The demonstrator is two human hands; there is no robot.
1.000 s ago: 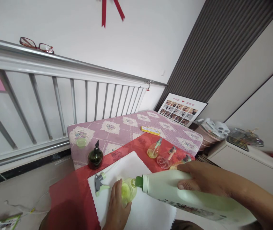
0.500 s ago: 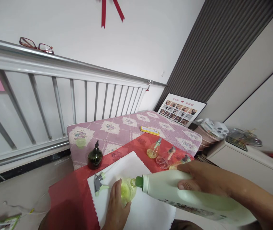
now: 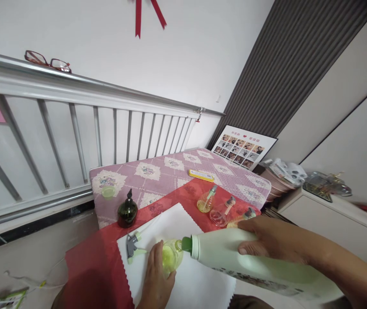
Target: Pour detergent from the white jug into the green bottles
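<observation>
My right hand (image 3: 275, 243) grips a large white jug (image 3: 251, 266) tipped on its side, its green spout (image 3: 186, 244) touching the mouth of a small clear bottle (image 3: 170, 256) with yellow-green liquid inside. My left hand (image 3: 156, 281) is wrapped round that small bottle, which stands on a white cloth (image 3: 177, 227). A grey and green spray head (image 3: 132, 247) with its tube lies on the cloth just left of the bottle.
A dark green pump bottle (image 3: 127, 211), a pale green lid (image 3: 108, 191), three small spray bottles (image 3: 222, 212) and a yellow bar (image 3: 202, 175) sit on the red cloth (image 3: 96, 270) and patterned table (image 3: 167, 167). A white railing (image 3: 74, 128) with glasses (image 3: 47, 61) stands behind.
Almost nothing differs. Both hands, the jug and the small bottle keep their places; the view has shifted very slightly.
</observation>
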